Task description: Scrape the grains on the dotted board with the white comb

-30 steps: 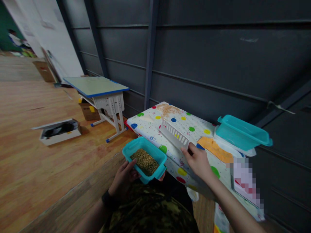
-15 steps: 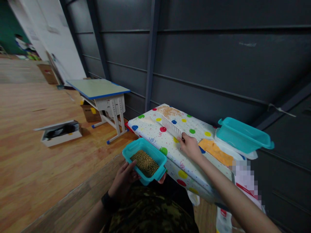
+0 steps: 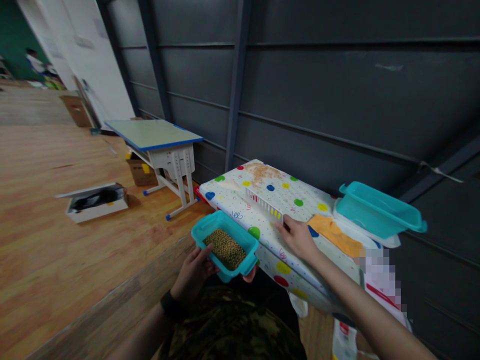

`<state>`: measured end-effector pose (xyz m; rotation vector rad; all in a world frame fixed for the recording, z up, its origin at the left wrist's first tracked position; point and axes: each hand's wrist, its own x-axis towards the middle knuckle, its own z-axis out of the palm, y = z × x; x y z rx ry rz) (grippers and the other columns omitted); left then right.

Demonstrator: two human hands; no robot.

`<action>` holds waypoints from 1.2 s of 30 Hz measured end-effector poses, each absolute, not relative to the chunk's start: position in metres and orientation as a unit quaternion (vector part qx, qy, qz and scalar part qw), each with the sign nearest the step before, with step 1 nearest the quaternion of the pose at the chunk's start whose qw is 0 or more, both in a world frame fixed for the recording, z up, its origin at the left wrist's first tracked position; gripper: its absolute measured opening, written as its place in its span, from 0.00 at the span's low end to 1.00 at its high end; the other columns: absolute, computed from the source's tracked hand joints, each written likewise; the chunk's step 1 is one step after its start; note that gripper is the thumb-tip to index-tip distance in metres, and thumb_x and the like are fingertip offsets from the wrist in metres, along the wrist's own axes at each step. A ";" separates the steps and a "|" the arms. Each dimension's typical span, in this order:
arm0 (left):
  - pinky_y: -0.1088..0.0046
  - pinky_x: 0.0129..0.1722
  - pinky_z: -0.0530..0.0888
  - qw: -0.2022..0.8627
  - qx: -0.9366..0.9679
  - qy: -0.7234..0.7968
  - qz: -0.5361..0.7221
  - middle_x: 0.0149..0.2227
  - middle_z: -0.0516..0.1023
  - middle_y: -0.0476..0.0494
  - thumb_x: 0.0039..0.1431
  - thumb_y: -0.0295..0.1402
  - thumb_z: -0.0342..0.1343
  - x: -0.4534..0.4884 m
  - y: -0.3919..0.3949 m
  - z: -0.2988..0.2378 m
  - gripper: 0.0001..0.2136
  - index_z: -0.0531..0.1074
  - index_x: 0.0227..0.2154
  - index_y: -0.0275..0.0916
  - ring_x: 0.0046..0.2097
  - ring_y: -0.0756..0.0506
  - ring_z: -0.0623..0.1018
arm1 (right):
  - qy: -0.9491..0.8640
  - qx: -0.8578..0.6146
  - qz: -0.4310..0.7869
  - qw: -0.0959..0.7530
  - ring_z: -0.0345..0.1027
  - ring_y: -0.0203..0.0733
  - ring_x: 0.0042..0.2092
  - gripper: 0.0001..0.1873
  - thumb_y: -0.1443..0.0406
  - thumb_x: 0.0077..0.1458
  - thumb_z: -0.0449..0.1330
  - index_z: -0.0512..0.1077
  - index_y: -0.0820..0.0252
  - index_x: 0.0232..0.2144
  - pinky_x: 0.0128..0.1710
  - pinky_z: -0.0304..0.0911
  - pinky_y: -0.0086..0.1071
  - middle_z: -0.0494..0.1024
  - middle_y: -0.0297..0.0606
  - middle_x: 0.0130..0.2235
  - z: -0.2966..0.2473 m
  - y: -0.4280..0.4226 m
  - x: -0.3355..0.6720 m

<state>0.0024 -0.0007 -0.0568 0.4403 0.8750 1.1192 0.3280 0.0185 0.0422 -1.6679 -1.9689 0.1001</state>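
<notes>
- Against dark grey panelled wall (image 3: 330, 90): counter (image 3: 232, 206) under white, colour-dotted cloth; tan grains (image 3: 260, 171) strewn at far end.
- Near edge: left hand (image 3: 195, 270) gripping teal plastic tub (image 3: 239, 232) of round tan beans (image 3: 225, 248).
- Above counter: right hand (image 3: 300, 240) pinching end of white slotted plastic piece (image 3: 264, 205).
- Counter's right: orange cloth (image 3: 335, 234), larger teal plastic tub (image 3: 378, 210).
- Left: blue-edged, pale-topped desk (image 3: 153, 131), wood-look floor (image 3: 90, 265).

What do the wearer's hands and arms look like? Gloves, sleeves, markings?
Left hand and right hand ungloved. Visible forearms sleeveless. Dark band on the left wrist, watch or strap unclear; nothing visible on the right wrist. No cables or markings discernible.
</notes>
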 end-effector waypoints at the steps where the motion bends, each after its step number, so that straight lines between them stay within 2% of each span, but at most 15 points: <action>1: 0.71 0.28 0.81 0.731 0.204 0.401 0.512 0.24 0.80 0.54 0.41 0.43 0.85 0.003 0.000 -0.054 0.25 0.77 0.35 0.40 0.24 0.49 0.78 | -0.740 -0.609 0.044 0.283 0.70 0.45 0.28 0.18 0.52 0.69 0.52 0.59 0.49 0.27 0.33 0.60 0.34 0.75 0.36 0.25 0.041 0.010 0.328; 6: 0.71 0.28 0.82 0.723 0.219 0.408 0.513 0.22 0.78 0.55 0.38 0.44 0.86 0.005 0.000 -0.041 0.27 0.76 0.32 0.39 0.23 0.50 0.77 | -0.745 -0.591 0.061 0.304 0.70 0.44 0.28 0.21 0.49 0.71 0.52 0.62 0.50 0.27 0.33 0.59 0.34 0.75 0.36 0.26 0.038 -0.015 0.331; 11: 0.72 0.28 0.82 0.718 0.233 0.403 0.517 0.23 0.79 0.53 0.42 0.43 0.85 0.003 0.002 -0.041 0.25 0.75 0.32 0.40 0.24 0.50 0.78 | -0.667 -0.668 0.002 0.331 0.68 0.46 0.28 0.18 0.48 0.66 0.53 0.63 0.50 0.29 0.33 0.57 0.35 0.73 0.36 0.25 0.039 0.022 0.347; 16: 0.74 0.26 0.80 0.726 0.226 0.397 0.514 0.23 0.79 0.53 0.42 0.40 0.84 0.003 0.004 -0.038 0.23 0.74 0.31 0.40 0.23 0.50 0.78 | -0.620 -0.731 -0.032 0.283 0.72 0.48 0.33 0.10 0.57 0.67 0.53 0.68 0.53 0.34 0.35 0.56 0.35 0.79 0.42 0.31 0.040 0.068 0.355; 21: 0.74 0.26 0.81 0.724 0.221 0.399 0.518 0.22 0.78 0.55 0.42 0.40 0.85 0.005 0.004 -0.037 0.24 0.75 0.32 0.40 0.23 0.50 0.78 | -0.631 -0.736 -0.035 0.244 0.74 0.49 0.35 0.10 0.58 0.69 0.54 0.71 0.54 0.37 0.36 0.57 0.35 0.81 0.43 0.32 0.032 0.076 0.355; 32: 0.72 0.29 0.81 0.725 0.240 0.404 0.504 0.24 0.79 0.54 0.43 0.43 0.84 0.006 0.002 -0.035 0.23 0.76 0.34 0.41 0.25 0.50 0.78 | -0.648 -0.701 0.001 0.298 0.72 0.48 0.32 0.12 0.54 0.64 0.55 0.65 0.50 0.30 0.34 0.57 0.35 0.76 0.38 0.27 0.029 0.070 0.361; 36: 0.72 0.28 0.81 0.723 0.232 0.412 0.504 0.22 0.78 0.55 0.38 0.43 0.85 0.006 0.003 -0.035 0.25 0.74 0.30 0.41 0.23 0.50 0.76 | -0.657 -0.687 0.017 0.310 0.72 0.47 0.31 0.13 0.53 0.63 0.57 0.63 0.50 0.29 0.34 0.58 0.35 0.76 0.37 0.26 0.029 0.068 0.361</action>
